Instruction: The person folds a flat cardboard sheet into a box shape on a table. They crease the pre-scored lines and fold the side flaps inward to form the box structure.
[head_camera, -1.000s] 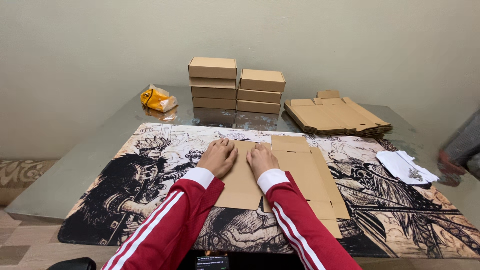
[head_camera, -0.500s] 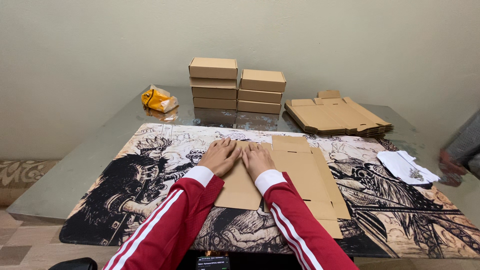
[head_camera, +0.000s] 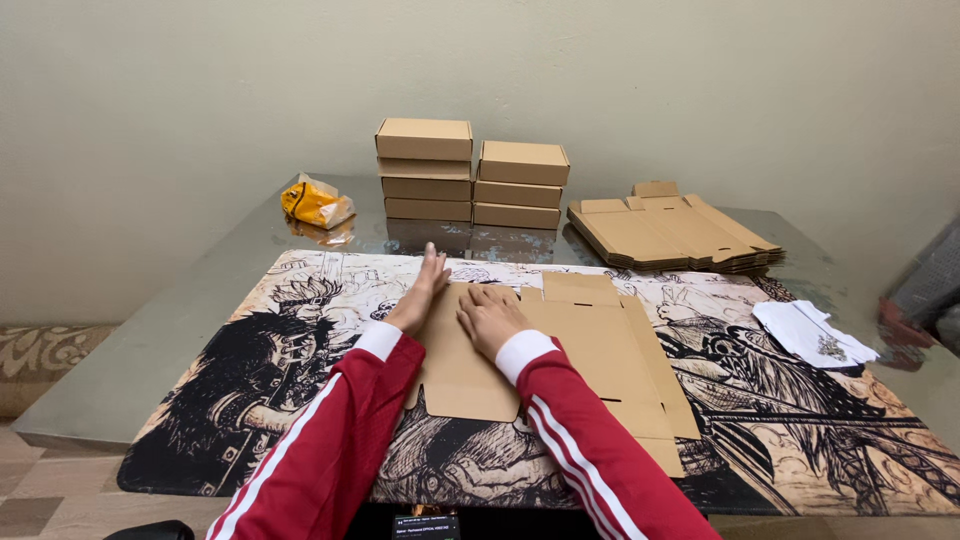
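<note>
Flat cardboard blank (head_camera: 590, 350) lies unfolded on the printed mat (head_camera: 800, 430) at the near middle of the counter (head_camera: 170, 330), just in front of the person. The left hand (head_camera: 420, 290) stands on edge at the blank's left border, fingers (head_camera: 432, 262) straight, pressed together and pointing away toward the wall; nothing is gripped. The right hand (head_camera: 490, 318) rests palm down on the cardboard beside it, fingers (head_camera: 478, 298) loosely curled and bearing on the sheet, holding nothing. Both forearms wear red sleeves with white stripes and white cuffs.

Half a second ago the two hands lay flat and side by side on the blank, touching; now the left one has turned up onto its edge and stretched forward, and the two are a little apart. The blank has not shifted.

Beyond the mat stand two stacks of folded boxes (head_camera: 470, 175), the left one taller. To their right lies a pile of flat blanks (head_camera: 670, 235), to their left a crumpled yellow packet (head_camera: 315, 203). A white folded paper (head_camera: 812, 333) sits at the mat's right side. At the far right edge part of another person (head_camera: 925, 300) shows, blurred. Nothing lies across the blank but the hands.
</note>
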